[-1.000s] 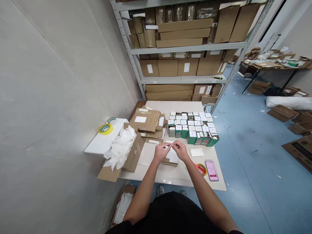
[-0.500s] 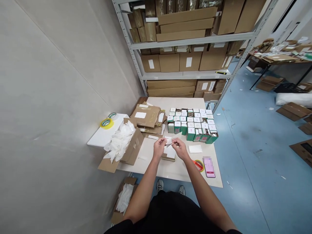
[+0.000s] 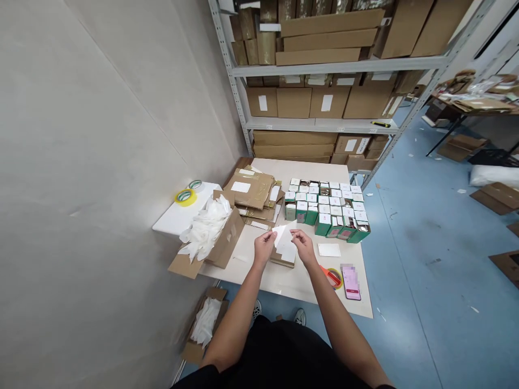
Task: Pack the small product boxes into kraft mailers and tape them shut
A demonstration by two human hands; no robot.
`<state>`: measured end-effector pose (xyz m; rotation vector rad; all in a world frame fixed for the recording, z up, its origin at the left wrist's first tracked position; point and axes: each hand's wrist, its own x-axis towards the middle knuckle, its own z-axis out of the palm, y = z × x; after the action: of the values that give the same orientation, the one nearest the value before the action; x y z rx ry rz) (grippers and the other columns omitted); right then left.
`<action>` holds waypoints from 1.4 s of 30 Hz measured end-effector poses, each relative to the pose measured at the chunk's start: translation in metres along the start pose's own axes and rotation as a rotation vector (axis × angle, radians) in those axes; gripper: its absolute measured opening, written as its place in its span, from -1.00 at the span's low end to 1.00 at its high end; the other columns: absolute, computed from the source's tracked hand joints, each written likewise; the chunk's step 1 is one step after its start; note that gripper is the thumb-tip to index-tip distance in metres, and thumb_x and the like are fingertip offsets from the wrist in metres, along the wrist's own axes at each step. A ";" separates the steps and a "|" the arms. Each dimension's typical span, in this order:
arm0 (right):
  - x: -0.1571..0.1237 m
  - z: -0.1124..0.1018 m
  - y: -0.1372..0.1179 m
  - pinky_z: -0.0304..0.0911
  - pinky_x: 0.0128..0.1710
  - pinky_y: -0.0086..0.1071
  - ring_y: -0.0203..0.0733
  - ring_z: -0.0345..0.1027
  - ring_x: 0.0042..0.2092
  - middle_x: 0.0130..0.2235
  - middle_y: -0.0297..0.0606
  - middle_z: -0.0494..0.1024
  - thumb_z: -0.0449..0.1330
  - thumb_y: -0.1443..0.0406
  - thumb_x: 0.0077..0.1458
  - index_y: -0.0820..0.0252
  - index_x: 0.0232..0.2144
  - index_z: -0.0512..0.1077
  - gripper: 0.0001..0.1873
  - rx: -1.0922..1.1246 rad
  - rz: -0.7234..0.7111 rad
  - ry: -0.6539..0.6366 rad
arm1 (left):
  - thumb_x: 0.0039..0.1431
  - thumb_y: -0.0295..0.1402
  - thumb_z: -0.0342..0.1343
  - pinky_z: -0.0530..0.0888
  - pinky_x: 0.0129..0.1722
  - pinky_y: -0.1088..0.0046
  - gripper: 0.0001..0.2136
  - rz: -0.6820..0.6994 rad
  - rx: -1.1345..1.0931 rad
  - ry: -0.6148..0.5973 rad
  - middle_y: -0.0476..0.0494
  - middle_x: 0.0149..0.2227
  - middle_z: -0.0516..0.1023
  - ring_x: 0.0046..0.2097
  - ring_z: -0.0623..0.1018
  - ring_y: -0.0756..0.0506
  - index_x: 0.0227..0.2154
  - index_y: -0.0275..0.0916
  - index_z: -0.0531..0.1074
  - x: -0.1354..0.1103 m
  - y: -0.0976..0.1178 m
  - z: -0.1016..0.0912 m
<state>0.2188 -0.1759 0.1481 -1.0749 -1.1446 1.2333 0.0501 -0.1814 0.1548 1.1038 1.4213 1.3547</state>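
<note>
My left hand (image 3: 264, 247) pinches the left edge of a white paper slip (image 3: 283, 232), held tilted above the table. My right hand (image 3: 302, 246) has its fingertips pinched together at the slip's right side. Whether the slip is one layer or two, I cannot tell. Just below it lies a small flat cardboard box (image 3: 283, 262) with a white label on top, partly hidden by the slip and my hands. To the right of my right hand a white card (image 3: 328, 249) lies flat on the table.
Behind my hands stand rows of green-and-white boxes (image 3: 324, 208). Flattened cardboard (image 3: 253, 192) is stacked at the back left, beside an open carton of white paper (image 3: 206, 227). An orange tape dispenser (image 3: 331, 276) and a phone (image 3: 351, 282) lie at front right.
The white slip now shows more of its face between my hands, and my fingertips have moved slightly apart. The whole view has shifted a little.
</note>
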 end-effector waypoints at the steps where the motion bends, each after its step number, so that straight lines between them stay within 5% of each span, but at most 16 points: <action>1: 0.001 0.005 0.002 0.33 -0.09 -0.23 -0.01 0.44 -0.01 -0.06 -0.14 0.60 0.24 0.08 0.09 0.10 -0.49 0.39 -0.74 0.026 0.026 0.029 | 0.15 -0.01 0.25 0.46 -0.27 0.43 -0.64 0.007 -0.009 0.025 -0.06 -0.40 0.60 -0.32 0.53 -0.08 -0.35 -0.27 0.64 0.001 0.000 -0.004; 8: 0.005 0.063 0.019 0.38 -0.16 -0.24 -0.05 0.47 -0.10 -0.09 -0.18 0.61 0.42 -0.05 -0.05 0.10 -0.27 0.50 -0.56 0.020 0.067 0.040 | 0.16 -0.01 0.24 0.43 -0.34 0.46 -0.63 0.010 -0.068 -0.092 -0.07 -0.44 0.54 -0.35 0.49 -0.07 -0.31 -0.28 0.63 -0.003 -0.002 -0.025; 11: 0.011 0.081 0.023 0.38 -0.11 -0.23 -0.05 0.47 -0.06 -0.01 -0.15 0.61 0.39 -0.03 -0.02 0.10 -0.29 0.50 -0.60 0.032 0.053 0.048 | 0.18 0.01 0.21 0.43 -0.34 0.47 -0.61 0.015 -0.104 -0.064 -0.06 -0.44 0.53 -0.36 0.48 -0.06 -0.35 -0.27 0.61 0.006 -0.003 -0.053; 14: 0.019 0.094 0.025 0.36 -0.05 -0.21 -0.03 0.46 0.00 0.04 -0.12 0.60 0.36 0.01 0.02 0.10 -0.29 0.47 -0.65 0.072 0.029 0.081 | 0.14 0.02 0.24 0.39 -0.38 0.50 -0.61 0.030 -0.092 0.119 -0.02 -0.49 0.47 -0.40 0.43 -0.03 -0.47 -0.26 0.54 0.026 -0.004 -0.105; 20: 0.039 0.146 0.041 0.34 -0.21 -0.27 -0.10 0.46 -0.21 -0.20 -0.23 0.61 0.24 -0.02 0.10 0.09 -0.27 0.37 -0.66 -0.033 0.032 0.213 | 0.22 -0.02 0.17 0.41 -0.35 0.52 -0.65 0.080 -0.112 0.749 -0.01 -0.48 0.48 -0.37 0.46 -0.04 -0.42 -0.25 0.51 0.055 -0.002 -0.241; 22: 0.046 0.180 0.049 0.31 -0.28 -0.30 -0.12 0.42 -0.28 -0.28 -0.28 0.58 0.22 -0.04 0.10 0.08 -0.25 0.38 -0.64 -0.081 0.045 0.144 | 0.22 -0.03 0.18 0.44 -0.32 0.51 -0.65 0.107 -0.094 0.817 -0.06 -0.44 0.53 -0.32 0.50 -0.06 -0.39 -0.26 0.53 0.052 0.001 -0.275; 26: 0.063 0.267 0.062 0.30 -0.27 -0.28 -0.12 0.37 -0.28 -0.30 -0.28 0.57 0.23 -0.04 0.09 0.10 -0.18 0.47 -0.61 -0.198 0.030 -0.029 | 0.23 -0.01 0.19 0.48 -0.27 0.47 -0.63 0.142 -0.019 0.769 -0.12 -0.38 0.59 -0.28 0.54 -0.11 -0.33 -0.28 0.58 0.039 0.003 -0.319; 30: 0.084 0.345 0.074 0.33 -0.07 -0.20 -0.04 0.42 -0.09 -0.05 -0.14 0.61 0.17 -0.01 0.12 0.13 -0.08 0.51 -0.56 -0.390 -0.085 -0.109 | 0.26 0.00 0.16 0.44 -0.33 0.47 -0.61 0.165 0.068 0.699 -0.11 -0.43 0.56 -0.33 0.51 -0.10 -0.35 -0.26 0.59 0.030 -0.001 -0.348; 33: 0.095 0.377 0.085 0.24 0.16 -0.04 0.08 0.38 0.11 0.09 -0.05 0.57 0.23 -0.02 0.06 0.14 -0.06 0.50 -0.51 -0.527 -0.095 -0.183 | 0.26 0.02 0.15 0.40 -0.37 0.48 -0.60 0.167 0.102 0.694 -0.06 -0.50 0.48 -0.39 0.48 -0.08 -0.41 -0.24 0.58 0.030 -0.006 -0.365; 38: 0.083 0.375 0.090 0.14 0.29 0.02 0.13 0.26 0.27 0.21 0.00 0.48 0.31 -0.01 0.01 0.15 0.02 0.49 -0.43 -0.543 -0.127 -0.187 | 0.26 0.03 0.15 0.45 -0.26 0.43 -0.61 0.184 0.183 0.686 -0.13 -0.41 0.55 -0.33 0.50 -0.11 -0.36 -0.22 0.60 0.033 -0.009 -0.376; 42: 0.054 0.349 0.068 0.36 0.01 -0.10 0.04 0.46 -0.02 -0.07 -0.09 0.63 0.22 -0.08 0.12 0.12 -0.18 0.55 -0.55 -0.387 -0.023 -0.141 | 0.28 0.00 0.15 0.49 -0.14 0.33 -0.65 0.259 0.228 0.574 -0.23 -0.28 0.63 -0.23 0.55 -0.17 -0.30 -0.19 0.63 0.041 -0.012 -0.352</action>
<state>-0.1367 -0.1224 0.1272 -1.2686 -1.5435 1.1081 -0.3022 -0.2257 0.1572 1.1216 1.9308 1.8291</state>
